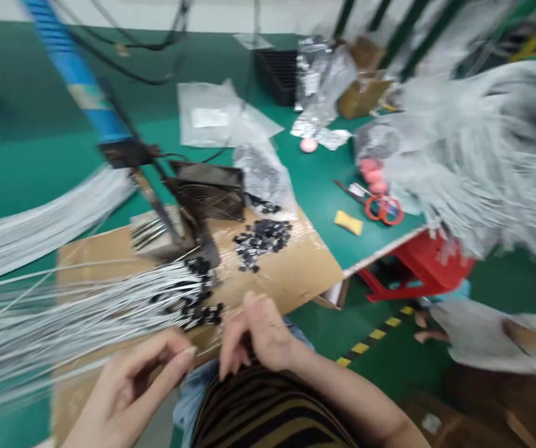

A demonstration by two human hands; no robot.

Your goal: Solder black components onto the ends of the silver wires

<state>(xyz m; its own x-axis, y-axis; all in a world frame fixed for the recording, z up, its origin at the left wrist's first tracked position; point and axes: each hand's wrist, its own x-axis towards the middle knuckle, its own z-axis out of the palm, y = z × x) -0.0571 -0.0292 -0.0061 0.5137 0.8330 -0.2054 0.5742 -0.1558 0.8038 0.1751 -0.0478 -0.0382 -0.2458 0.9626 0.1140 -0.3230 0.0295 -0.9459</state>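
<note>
My left hand (pixel 130 389) is low at the front with its fingers curled, the thumb and forefinger pinched near the ends of thin white wires (pixel 72 317) tipped with small black parts (pixel 198 305). My right hand (pixel 256 339) is beside it at the cardboard sheet's (pixel 296 267) near edge, fingers bent downward; anything held in it is hidden. A loose pile of small black parts (pixel 261 239) lies on the cardboard just beyond both hands. The picture is blurred by motion.
A small dark fan (pixel 209 193) and a blue-handled tool (pixel 76 81) stand behind the cardboard on the green table (pixel 25 168). Orange scissors (pixel 382 208), a yellow block (pixel 348 222), plastic bags (pixel 221 115) and a big grey wire bundle (pixel 477 155) lie to the right. Another person's feet (pixel 420 326) show by a red stool (pixel 417 267).
</note>
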